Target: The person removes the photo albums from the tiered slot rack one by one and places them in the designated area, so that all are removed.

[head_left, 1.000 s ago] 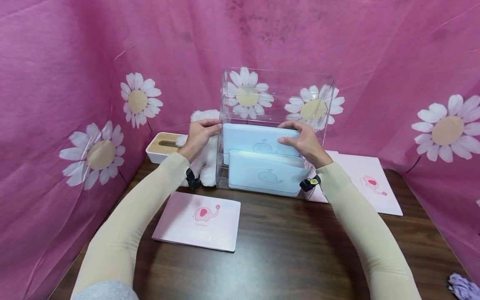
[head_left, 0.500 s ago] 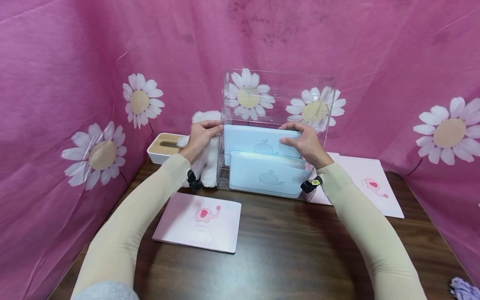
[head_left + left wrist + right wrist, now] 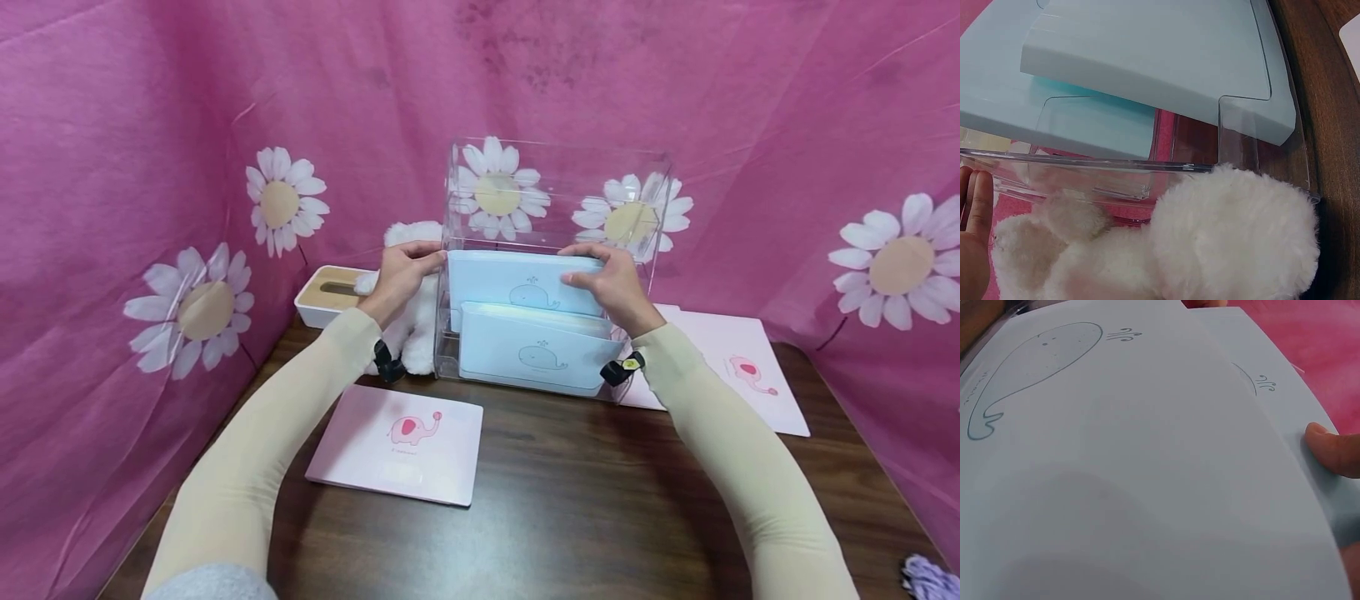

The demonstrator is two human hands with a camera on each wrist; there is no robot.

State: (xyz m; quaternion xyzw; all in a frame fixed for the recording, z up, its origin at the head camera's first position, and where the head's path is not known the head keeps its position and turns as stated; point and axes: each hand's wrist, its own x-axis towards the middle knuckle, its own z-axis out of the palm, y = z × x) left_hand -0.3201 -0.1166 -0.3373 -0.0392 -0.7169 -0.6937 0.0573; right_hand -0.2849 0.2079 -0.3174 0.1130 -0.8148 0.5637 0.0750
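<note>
A clear acrylic rack (image 3: 447,363) stands on the table, holding two light-blue folders with whale drawings, one behind the other. My right hand (image 3: 617,285) pinches the rear blue folder (image 3: 483,279) near its top right corner. In the right wrist view its thumb (image 3: 1334,450) presses on that folder's face. The front blue folder (image 3: 502,358) leans in the lower slot, its top edges spread a little. At the rack's left side my left hand (image 3: 400,273) touches the edge with extended fingers. The left wrist view shows those fingers (image 3: 980,209) straight beside the clear side panel.
A white fluffy plush toy (image 3: 420,333) sits against the rack's left side. Behind it is a white box with a slotted wooden lid (image 3: 318,310). One pink elephant folder (image 3: 420,467) lies in front; other pink folders (image 3: 735,333) lie right. Something purple (image 3: 930,577) is at lower right.
The head view has shifted very slightly. Both hands and the folders keep almost the same places, with the right hand holding the rear blue folder throughout.
</note>
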